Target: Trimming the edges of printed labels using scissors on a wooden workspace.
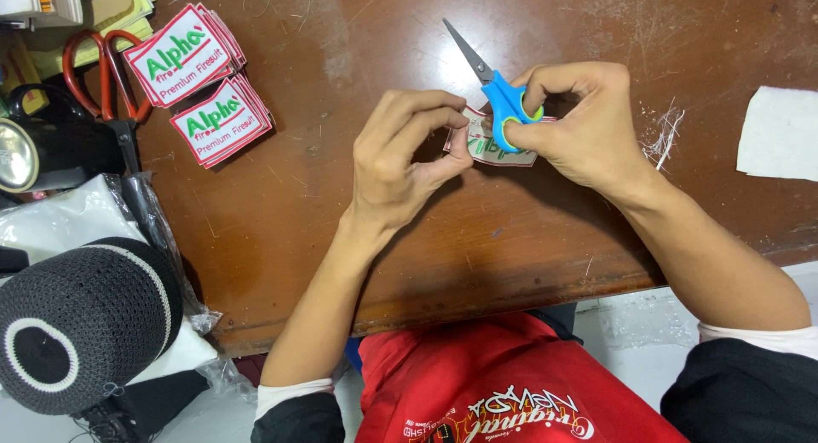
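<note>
Over the brown wooden table [358,230], my left hand [400,153] pinches the left edge of a small white embroidered patch [498,153] with a red border. My right hand [579,123] holds small blue-handled scissors [503,102], fingers through the handles, and also rests on the patch. The scissor blades are closed and point up and to the left, away from me. Most of the patch is hidden under my fingers and the scissors.
Two stacks of similar patches [200,81] lie at the upper left. Red-handled scissors [102,72] lie beside them. A white cloth piece [780,132] and loose thread scraps [665,136] sit at right. A dark knit cap [81,319] and plastic bags are at the lower left.
</note>
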